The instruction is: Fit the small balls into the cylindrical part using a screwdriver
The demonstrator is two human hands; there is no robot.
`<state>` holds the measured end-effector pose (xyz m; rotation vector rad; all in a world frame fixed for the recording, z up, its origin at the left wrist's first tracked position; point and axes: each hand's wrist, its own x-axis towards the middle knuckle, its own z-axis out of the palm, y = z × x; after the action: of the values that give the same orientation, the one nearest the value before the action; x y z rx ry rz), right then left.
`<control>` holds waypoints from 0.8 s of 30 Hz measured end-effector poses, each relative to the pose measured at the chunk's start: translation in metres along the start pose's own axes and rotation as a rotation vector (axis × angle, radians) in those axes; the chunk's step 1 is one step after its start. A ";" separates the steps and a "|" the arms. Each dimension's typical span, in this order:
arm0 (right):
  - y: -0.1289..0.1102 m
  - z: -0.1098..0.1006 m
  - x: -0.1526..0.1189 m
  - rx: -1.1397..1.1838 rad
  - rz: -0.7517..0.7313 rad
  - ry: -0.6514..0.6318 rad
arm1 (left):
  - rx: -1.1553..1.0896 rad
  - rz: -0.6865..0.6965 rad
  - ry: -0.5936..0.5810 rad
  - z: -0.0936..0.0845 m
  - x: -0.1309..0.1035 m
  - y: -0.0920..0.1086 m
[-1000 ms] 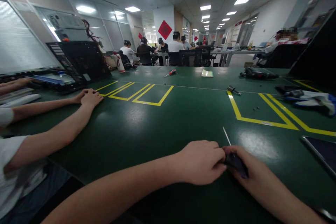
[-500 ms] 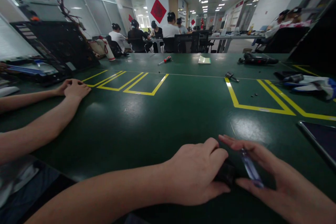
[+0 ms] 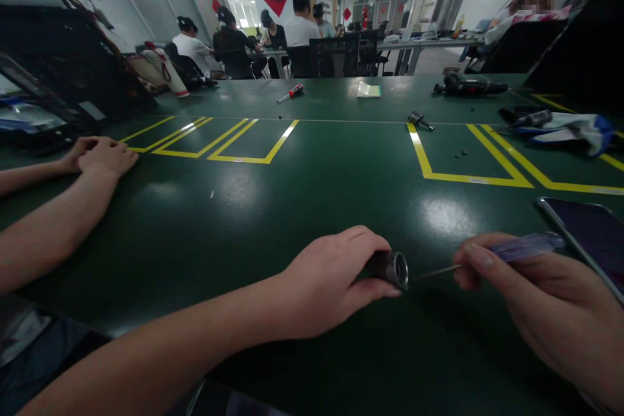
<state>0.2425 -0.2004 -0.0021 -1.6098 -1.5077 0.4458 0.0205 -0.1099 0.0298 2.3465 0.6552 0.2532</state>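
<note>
Beyond both hands, red-handled screwdriver.

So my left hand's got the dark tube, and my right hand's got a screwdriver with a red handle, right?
Almost! The head view shows that the screwdriver in your right hand has a see-through, purplish handle, not a red one. Your left hand does have the dark tube.

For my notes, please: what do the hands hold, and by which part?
Left hand: a dark cylinder, gripped around its body, ringed end exposed. Right hand: a screwdriver, by its clear handle near the shaft.
</note>
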 end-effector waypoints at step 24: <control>-0.023 0.007 -0.012 -0.185 -0.654 -0.395 | -0.965 -0.237 0.167 0.008 0.007 -0.007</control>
<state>0.2207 -0.2115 0.0079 -1.0942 -2.3130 0.2615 0.0262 -0.1057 0.0193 1.3255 0.6776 0.5227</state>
